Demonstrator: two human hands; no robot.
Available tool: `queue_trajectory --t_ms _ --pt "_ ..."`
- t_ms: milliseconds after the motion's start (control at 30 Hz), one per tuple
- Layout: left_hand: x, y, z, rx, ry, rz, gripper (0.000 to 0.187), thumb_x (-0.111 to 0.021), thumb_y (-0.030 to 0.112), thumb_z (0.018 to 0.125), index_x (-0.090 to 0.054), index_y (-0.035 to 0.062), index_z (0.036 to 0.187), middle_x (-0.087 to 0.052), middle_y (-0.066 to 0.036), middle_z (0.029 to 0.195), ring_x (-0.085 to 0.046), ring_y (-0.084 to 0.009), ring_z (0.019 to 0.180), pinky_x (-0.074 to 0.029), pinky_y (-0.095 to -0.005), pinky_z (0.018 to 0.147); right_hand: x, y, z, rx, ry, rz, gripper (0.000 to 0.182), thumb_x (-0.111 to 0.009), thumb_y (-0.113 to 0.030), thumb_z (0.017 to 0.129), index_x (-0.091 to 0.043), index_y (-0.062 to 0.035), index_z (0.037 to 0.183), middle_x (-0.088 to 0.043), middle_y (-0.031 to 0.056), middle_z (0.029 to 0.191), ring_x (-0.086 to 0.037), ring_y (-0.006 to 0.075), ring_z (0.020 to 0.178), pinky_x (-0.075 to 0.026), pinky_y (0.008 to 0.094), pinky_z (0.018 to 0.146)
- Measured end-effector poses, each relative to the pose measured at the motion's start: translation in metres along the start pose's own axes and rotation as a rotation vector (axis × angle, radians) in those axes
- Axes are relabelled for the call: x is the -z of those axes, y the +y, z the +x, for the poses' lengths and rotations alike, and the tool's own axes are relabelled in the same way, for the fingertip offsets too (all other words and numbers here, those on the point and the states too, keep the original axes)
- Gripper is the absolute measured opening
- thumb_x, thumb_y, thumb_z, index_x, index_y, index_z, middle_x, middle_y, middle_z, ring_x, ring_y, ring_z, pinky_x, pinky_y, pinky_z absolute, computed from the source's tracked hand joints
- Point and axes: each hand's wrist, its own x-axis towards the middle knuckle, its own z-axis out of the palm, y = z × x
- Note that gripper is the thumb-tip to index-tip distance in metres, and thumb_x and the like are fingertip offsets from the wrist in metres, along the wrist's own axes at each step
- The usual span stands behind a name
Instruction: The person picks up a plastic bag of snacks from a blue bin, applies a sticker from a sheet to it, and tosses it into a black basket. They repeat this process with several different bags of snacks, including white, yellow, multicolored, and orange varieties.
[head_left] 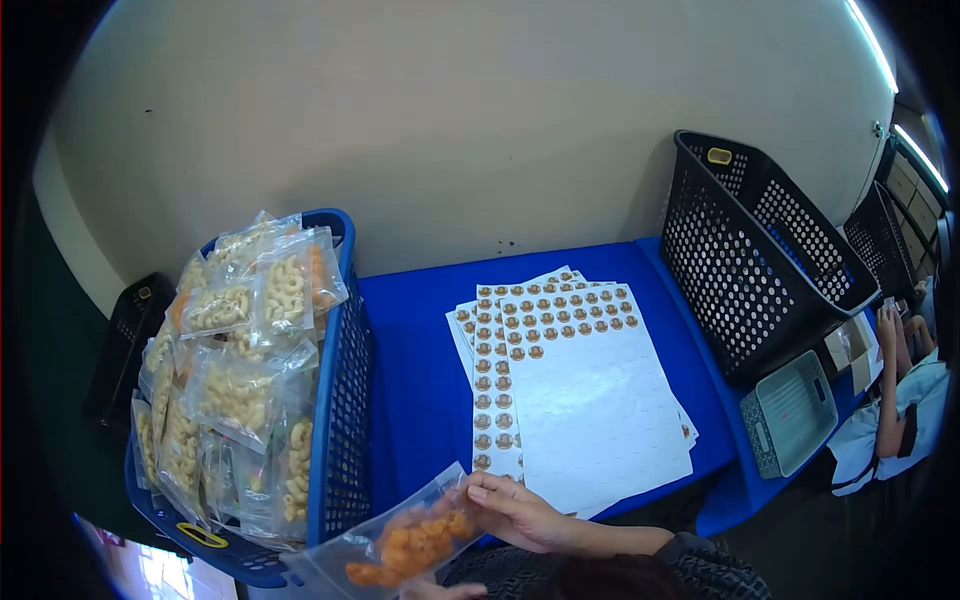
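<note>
A clear plastic bag with orange snack pieces (412,545) hangs tilted low in the view, over the front edge of the blue table. My right hand (515,508) pinches its upper right end. Below the bag, my left hand (440,590) is cut off by the bottom edge; part of it shows with fingers apart, and its hold is unclear. Sheets of round brown stickers (600,400) lie stacked just beyond my right hand, the top one partly peeled. To the left, a blue basket (345,420) is heaped with clear bags of pale macaroni (235,390).
A tall black basket (730,270) stands at the right on the blue table (415,400). Beside it sits a grey-green tray (770,440). Another person's arm (888,400) shows at the far right. A dark crate (125,350) is behind the blue basket.
</note>
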Motion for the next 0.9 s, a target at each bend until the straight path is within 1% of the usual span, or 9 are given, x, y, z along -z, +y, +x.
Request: queue_trajectory --t_ms 200,300,367,500,600,667,733,867,900 --pt "-0.019 -0.029 0.009 -0.145 0.316 0.031 0.049 -0.061 0.030 0.065 -0.042 0.0027 0.101 -0.049 -0.010 0.084 -0.048 -0.0161 0.076 -0.040 -0.0290 0.065 0.053 0.004 -0.015 0.082 0.109 -0.488 0.027 -0.041 -0.024 0.085 -0.049 -0.0030 0.098 -0.047 0.0034 0.093 -0.043 0.0106 0.086 -0.033 0.0244 0.080" --pt "-0.022 -0.031 0.017 -0.077 0.171 -0.149 0.064 -0.059 0.026 0.070 -0.021 0.0048 0.117 -0.040 -0.008 0.102 -0.045 -0.0168 0.089 -0.041 -0.0315 0.076 0.085 -0.022 -0.032 0.054 0.044 -0.904 0.029 -0.044 -0.027 0.082 -0.050 -0.0029 0.099 -0.050 0.0085 0.093 -0.046 0.0165 0.087 -0.036 0.0281 0.078" --pt "-0.027 -0.033 0.020 -0.030 0.157 -0.196 0.063 -0.056 0.029 0.072 -0.022 0.0046 0.118 -0.041 -0.008 0.102 -0.045 -0.0172 0.089 -0.040 -0.0311 0.077 0.119 -0.026 -0.043 0.142 0.150 -1.471 0.032 -0.048 -0.027 0.079 -0.050 -0.0033 0.099 -0.050 0.0140 0.094 -0.047 0.0240 0.088 -0.037 0.0331 0.078" --pt "-0.032 -0.043 0.028 0.087 0.224 -0.295 0.061 -0.046 0.038 0.077 -0.019 0.0051 0.122 -0.041 -0.009 0.102 -0.044 -0.0174 0.092 -0.039 -0.0302 0.079 0.166 -0.034 -0.064 0.031 0.339 -1.453 0.036 -0.049 -0.030 0.076 -0.049 -0.0038 0.100 -0.049 0.0175 0.097 -0.046 0.0288 0.089 -0.036 0.0376 0.078" --pt "-0.021 -0.053 0.032 0.105 0.067 -0.226 0.052 -0.035 0.039 0.082 -0.019 0.0128 0.124 -0.038 -0.004 0.111 -0.040 -0.0164 0.100 -0.036 -0.0315 0.084 0.188 -0.040 -0.066 -0.230 0.534 -1.641 0.044 -0.050 -0.036 0.073 -0.047 -0.0034 0.103 -0.046 0.0171 0.105 -0.042 0.0325 0.097 -0.035 0.0393 0.081" --pt "-0.030 -0.048 0.038 0.116 0.074 -0.214 0.052 -0.036 0.038 0.082 -0.019 0.0114 0.124 -0.038 -0.005 0.110 -0.040 -0.0172 0.100 -0.036 -0.0316 0.084 0.209 -0.033 -0.059 -0.156 0.575 -1.672 0.046 -0.049 -0.035 0.073 -0.045 -0.0039 0.106 -0.041 0.0166 0.111 -0.037 0.0330 0.104 -0.031 0.0419 0.084" --pt "-0.042 -0.037 0.045 0.205 0.074 -0.448 0.040 -0.046 0.028 0.080 -0.038 0.0057 0.111 -0.050 -0.008 0.089 -0.047 -0.0140 0.065 -0.039 -0.0263 0.053 0.220 -0.033 -0.044 -0.086 0.615 -1.698 0.047 -0.049 -0.034 0.073 -0.043 -0.0044 0.109 -0.037 0.0161 0.118 -0.031 0.0336 0.110 -0.028 0.0444 0.088" --pt "-0.045 -0.046 0.055 0.270 0.174 -0.291 0.047 -0.048 0.026 0.080 -0.026 0.0115 0.119 -0.046 -0.005 0.095 -0.046 -0.0136 0.070 -0.039 -0.0241 0.052 0.239 -0.030 -0.004 -0.062 0.664 -1.897 0.049 -0.047 -0.033 0.074 -0.038 -0.0068 0.114 -0.026 0.0136 0.126 -0.019 0.0295 0.119 -0.015 0.0503 0.093" --pt "-0.050 -0.046 0.058 0.192 0.133 -0.213 0.050 -0.042 0.031 0.080 -0.023 0.0097 0.121 -0.042 -0.006 0.102 -0.043 -0.0161 0.085 -0.038 -0.0279 0.068 0.247 -0.031 0.010 0.005 0.702 -1.929 0.049 -0.047 -0.031 0.074 -0.037 -0.0067 0.115 -0.024 0.0128 0.127 -0.016 0.0284 0.120 -0.011 0.0527 0.093"
